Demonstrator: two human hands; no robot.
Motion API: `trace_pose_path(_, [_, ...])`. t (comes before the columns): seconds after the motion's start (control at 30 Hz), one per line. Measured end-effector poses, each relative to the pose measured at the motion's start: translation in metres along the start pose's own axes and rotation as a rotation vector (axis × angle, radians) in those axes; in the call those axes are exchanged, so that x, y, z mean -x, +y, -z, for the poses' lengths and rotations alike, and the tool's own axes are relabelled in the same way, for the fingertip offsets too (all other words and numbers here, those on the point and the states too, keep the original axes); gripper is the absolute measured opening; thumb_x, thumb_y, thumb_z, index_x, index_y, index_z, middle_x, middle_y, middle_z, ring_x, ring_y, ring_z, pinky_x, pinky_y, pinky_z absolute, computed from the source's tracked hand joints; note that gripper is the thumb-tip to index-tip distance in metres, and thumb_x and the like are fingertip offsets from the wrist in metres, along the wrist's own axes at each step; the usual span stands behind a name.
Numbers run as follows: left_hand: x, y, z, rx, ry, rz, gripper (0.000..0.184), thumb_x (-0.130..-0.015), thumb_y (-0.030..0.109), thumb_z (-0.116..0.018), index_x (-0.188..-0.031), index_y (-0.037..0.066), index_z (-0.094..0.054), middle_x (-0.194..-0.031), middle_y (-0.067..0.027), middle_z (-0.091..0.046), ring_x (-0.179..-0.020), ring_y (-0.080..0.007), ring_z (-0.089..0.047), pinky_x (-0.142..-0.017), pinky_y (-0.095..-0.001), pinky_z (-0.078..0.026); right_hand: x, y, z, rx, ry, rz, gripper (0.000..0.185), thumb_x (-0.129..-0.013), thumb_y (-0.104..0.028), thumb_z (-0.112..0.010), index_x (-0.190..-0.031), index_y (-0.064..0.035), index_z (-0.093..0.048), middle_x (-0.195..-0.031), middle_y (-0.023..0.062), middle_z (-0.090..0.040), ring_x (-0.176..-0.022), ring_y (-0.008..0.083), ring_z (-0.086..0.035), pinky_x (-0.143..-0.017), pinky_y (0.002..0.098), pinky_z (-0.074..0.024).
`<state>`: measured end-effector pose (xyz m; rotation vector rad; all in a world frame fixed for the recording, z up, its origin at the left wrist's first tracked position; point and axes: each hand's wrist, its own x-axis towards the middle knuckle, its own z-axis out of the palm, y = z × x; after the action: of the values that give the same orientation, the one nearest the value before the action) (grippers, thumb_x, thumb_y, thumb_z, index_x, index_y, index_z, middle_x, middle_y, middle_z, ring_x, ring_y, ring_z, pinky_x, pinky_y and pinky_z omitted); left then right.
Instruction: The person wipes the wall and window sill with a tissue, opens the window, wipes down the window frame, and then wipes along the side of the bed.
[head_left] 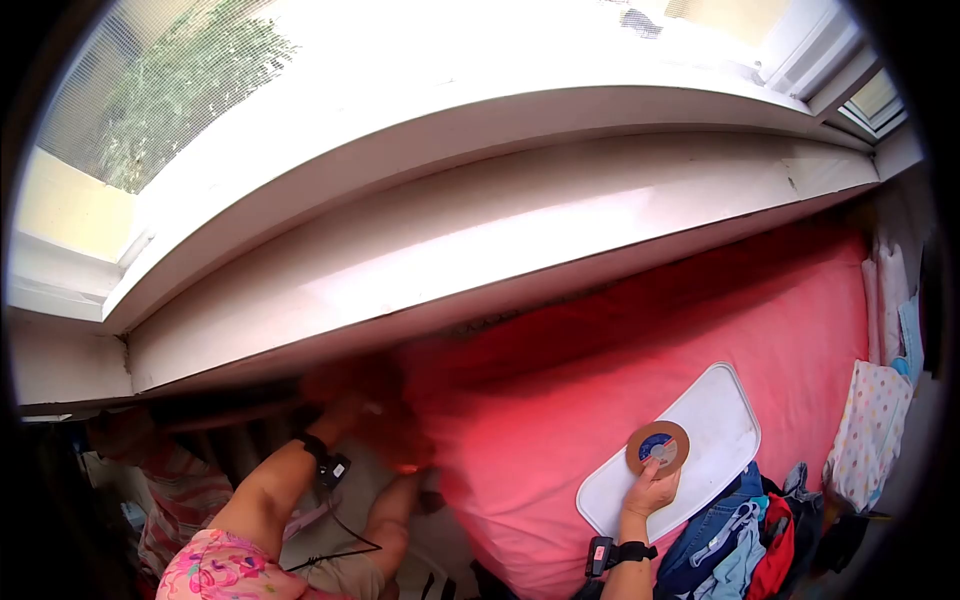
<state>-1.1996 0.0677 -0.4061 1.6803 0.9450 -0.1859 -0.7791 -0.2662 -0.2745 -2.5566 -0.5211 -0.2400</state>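
Note:
My right hand [653, 490] grips a roll of brown tape [678, 440] with a blue and white label at its centre. The fingers close on its near edge, and the roll is over a white tray-like board [715, 410] with rounded corners. On the other side, my left hand [352, 408] reaches down into the dim space by the bed's left end. Its fingers are lost in shadow and blur, so I cannot see whether they hold anything. A blurred reddish shape [405, 445] is close beside it.
A pink sheet [540, 420] covers the bed under the board. Folded jeans [715, 515] and other clothes lie by the board's near right edge. A polka-dot cloth [868, 425] hangs at the far right. The window sill [480, 260] runs along the back.

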Motion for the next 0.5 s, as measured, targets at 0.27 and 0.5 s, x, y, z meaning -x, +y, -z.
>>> trace_pose_path(0.27, [-0.037,0.167,-0.023,0.491,0.059,-0.379,0.029,-0.09,0.009,-0.048,-0.117,0.001,-0.053,-0.103,-0.0162,-0.063,-0.107,-0.0308,-0.057,-0.095,-0.0388,-0.043,0.001,0.001,-0.001,0.007,-0.003,-0.021,0.038,-0.087,-0.029,-0.051,-0.103,0.0042,-0.059,-0.095,0.0203,-0.061,-0.087,0.0377,-0.058,-0.077,0.0426,-0.0447])
trace_pose_path(0.5, [-0.102,0.099,-0.044,0.644,0.168,-0.221,0.018,-0.09,0.012,-0.044,-0.102,0.005,-0.055,-0.093,-0.0105,-0.055,-0.091,-0.021,-0.053,-0.087,-0.0315,-0.043,0.0,0.002,0.001,0.013,-0.052,-0.029,0.036,-0.085,-0.026,-0.052,-0.1,0.0054,-0.059,-0.094,0.0218,-0.06,-0.086,0.0402,-0.057,-0.076,0.045,-0.0442])
